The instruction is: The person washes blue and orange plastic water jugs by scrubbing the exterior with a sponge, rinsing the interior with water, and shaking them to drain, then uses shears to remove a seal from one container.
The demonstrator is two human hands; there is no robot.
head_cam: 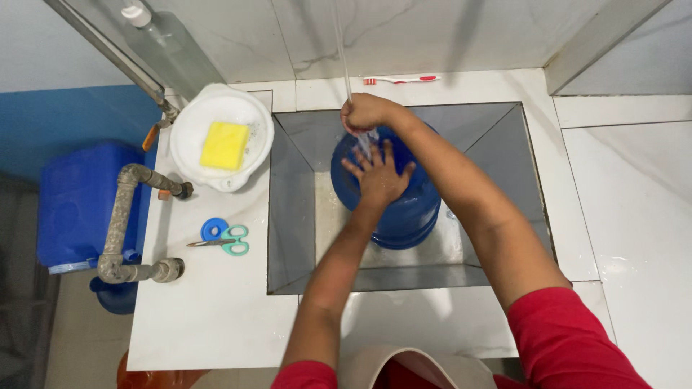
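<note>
A large blue water bottle (404,209) stands in a deep square sink (292,209). My left hand (378,175) lies flat with fingers spread on the bottle's shoulder. My right hand (364,113) is closed around a thin clear hose (342,50) above the bottle, and water runs from it onto the bottle and my left fingers.
A white bowl (189,137) holding a yellow sponge (224,145) sits left of the sink. Scissors (228,243) and a blue cap (213,229) lie on the white counter (209,317). A toothbrush (401,79) lies behind the sink. Grey pipes (119,223) and a blue container (72,205) are at the left.
</note>
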